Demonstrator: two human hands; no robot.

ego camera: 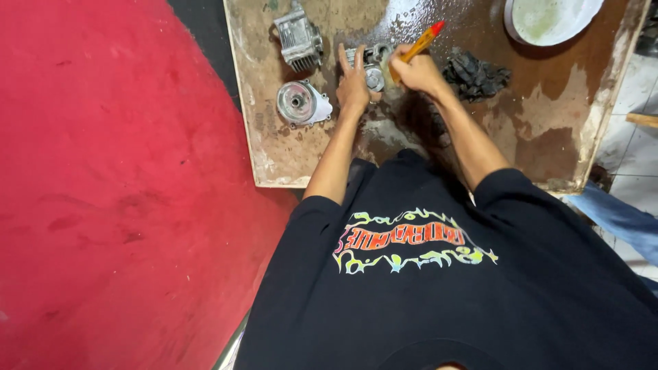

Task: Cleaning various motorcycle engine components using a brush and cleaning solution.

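Two hands at upper centre | our left hand (354, 83) grasps a metal engine part (370, 63) | our right hand (416, 70) clenches an orange-handled brush (419, 42) | wet desk (548, 103).

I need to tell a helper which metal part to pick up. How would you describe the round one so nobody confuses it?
Start at the wet brown tray beside the red floor. Near its left side, left of the left hand, lies the round metal cover. Unlike the boxy finned block above it, it is a shiny disc with a central hole and a pale flange.
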